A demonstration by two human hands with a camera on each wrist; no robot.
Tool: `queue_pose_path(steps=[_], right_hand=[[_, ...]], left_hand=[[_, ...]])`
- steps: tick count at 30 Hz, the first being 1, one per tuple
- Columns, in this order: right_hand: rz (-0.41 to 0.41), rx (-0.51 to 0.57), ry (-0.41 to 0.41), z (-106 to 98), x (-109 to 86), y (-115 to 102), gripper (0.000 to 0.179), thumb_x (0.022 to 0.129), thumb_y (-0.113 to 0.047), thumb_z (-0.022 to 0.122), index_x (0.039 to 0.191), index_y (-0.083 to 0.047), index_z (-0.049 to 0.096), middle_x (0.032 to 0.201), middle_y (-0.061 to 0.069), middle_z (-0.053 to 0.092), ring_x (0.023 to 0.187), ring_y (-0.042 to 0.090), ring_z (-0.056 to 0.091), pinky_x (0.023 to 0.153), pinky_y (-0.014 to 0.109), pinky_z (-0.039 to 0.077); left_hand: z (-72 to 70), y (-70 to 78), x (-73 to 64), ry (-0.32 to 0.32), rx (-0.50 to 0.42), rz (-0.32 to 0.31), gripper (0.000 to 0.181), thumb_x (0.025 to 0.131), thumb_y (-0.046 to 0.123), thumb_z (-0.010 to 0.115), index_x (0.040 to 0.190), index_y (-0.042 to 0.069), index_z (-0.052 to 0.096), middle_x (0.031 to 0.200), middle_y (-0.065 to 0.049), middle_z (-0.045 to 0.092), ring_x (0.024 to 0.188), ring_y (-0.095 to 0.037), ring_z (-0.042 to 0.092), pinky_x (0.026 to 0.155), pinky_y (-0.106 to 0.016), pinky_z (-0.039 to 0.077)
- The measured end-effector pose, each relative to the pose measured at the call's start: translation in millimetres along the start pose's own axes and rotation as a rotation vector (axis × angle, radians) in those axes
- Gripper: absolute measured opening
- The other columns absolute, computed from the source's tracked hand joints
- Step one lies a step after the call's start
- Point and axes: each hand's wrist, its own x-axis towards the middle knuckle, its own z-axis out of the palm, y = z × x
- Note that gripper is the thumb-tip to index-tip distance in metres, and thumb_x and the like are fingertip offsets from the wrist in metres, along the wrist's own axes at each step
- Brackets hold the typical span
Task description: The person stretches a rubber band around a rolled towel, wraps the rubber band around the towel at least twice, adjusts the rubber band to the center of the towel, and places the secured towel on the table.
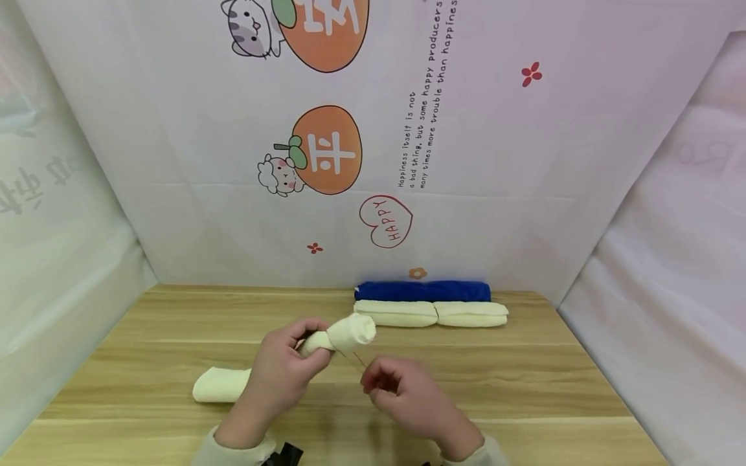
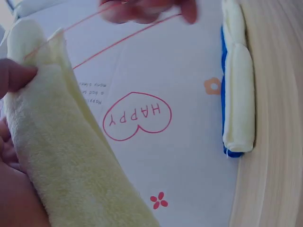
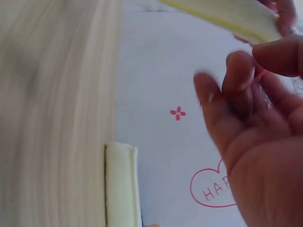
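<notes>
My left hand [image 1: 280, 366] grips a rolled cream towel [image 1: 352, 330], its far end tilted up to the right above the table. A thin reddish rubber band [image 2: 128, 40] crosses the roll near one end in the left wrist view. Two strands of the band stretch from the towel to my right hand [image 1: 414, 395], whose curled fingers hold it just right of the roll. In the right wrist view the fingers [image 3: 239, 71] are bent, with the band only faintly seen between them. Partly hidden by my left hand, another cream roll [image 1: 218, 385] lies on the wooden table.
At the table's back edge lies a blue roll [image 1: 422, 291]. In front of it is a cream roll [image 1: 396, 313] with a narrow waist at its middle. A printed white sheet [image 1: 466, 239] rises behind the table [image 1: 524, 401], and white cloth hangs on both sides.
</notes>
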Motion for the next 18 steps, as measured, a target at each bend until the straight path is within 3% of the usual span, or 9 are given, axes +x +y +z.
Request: queue_pose_path(steps=[2, 5, 9, 11, 15, 18], right_hand=[[-0.117, -0.010, -0.079, 0.7, -0.7, -1.1, 0.030, 0.081, 0.013, 0.051, 0.089, -0.012, 0.064, 0.081, -0.001, 0.062, 0.069, 0.013, 0.059, 0.059, 0.027, 0.051], [-0.388, -0.044, -0.171, 1.8, -1.9, -13.6, 0.038, 0.075, 0.021, 0.043, 0.084, -0.008, 0.067, 0.082, 0.001, 0.064, 0.075, 0.007, 0.061, 0.063, 0.022, 0.051], [-0.812, -0.184, -0.165, 3.6, 1.6, -40.3, 0.033, 0.078, 0.019, 0.048, 0.080, -0.006, 0.070, 0.091, 0.004, 0.067, 0.088, 0.005, 0.061, 0.072, 0.015, 0.047], [-0.970, -0.243, -0.146, 4.9, 3.7, -51.1, 0.023, 0.084, 0.012, 0.054, 0.083, -0.003, 0.072, 0.098, 0.010, 0.067, 0.095, 0.010, 0.060, 0.076, 0.017, 0.047], [-1.187, -0.427, 0.002, 6.7, 5.1, -67.1, 0.012, 0.087, -0.005, 0.065, 0.095, 0.002, 0.071, 0.108, 0.019, 0.064, 0.104, 0.023, 0.058, 0.084, 0.025, 0.046], [-1.266, -0.542, 0.252, 6.4, 6.0, -75.2, 0.021, 0.085, -0.013, 0.070, 0.096, 0.005, 0.070, 0.105, 0.025, 0.063, 0.096, 0.029, 0.061, 0.080, 0.029, 0.049]], left_hand=[[-1.3, 1.3, 1.4, 0.037, -0.036, -0.037, 0.020, 0.076, 0.005, 0.073, 0.090, 0.019, 0.067, 0.076, 0.001, 0.063, 0.059, -0.014, 0.052, 0.048, -0.027, 0.046], [-1.1, 0.0, 3.9, 0.048, -0.100, -0.088, 0.015, 0.078, 0.006, 0.074, 0.089, 0.013, 0.067, 0.078, -0.002, 0.064, 0.066, -0.018, 0.056, 0.055, -0.028, 0.049], [4.9, -6.1, 6.4, 0.014, -0.137, -0.154, 0.013, 0.077, 0.006, 0.074, 0.087, 0.010, 0.067, 0.080, -0.004, 0.065, 0.069, -0.021, 0.058, 0.058, -0.028, 0.049], [10.4, -9.7, 6.1, -0.013, -0.129, -0.178, 0.012, 0.077, 0.008, 0.075, 0.086, 0.011, 0.067, 0.078, -0.003, 0.065, 0.067, -0.020, 0.057, 0.057, -0.027, 0.048], [22.6, -11.6, 2.5, -0.091, -0.088, -0.191, 0.011, 0.076, 0.012, 0.076, 0.082, 0.014, 0.067, 0.075, -0.001, 0.064, 0.066, -0.018, 0.056, 0.055, -0.026, 0.047], [29.2, -8.3, -0.1, -0.115, -0.070, -0.193, 0.011, 0.074, 0.011, 0.075, 0.080, 0.015, 0.066, 0.075, 0.000, 0.064, 0.067, -0.017, 0.057, 0.056, -0.026, 0.047]])
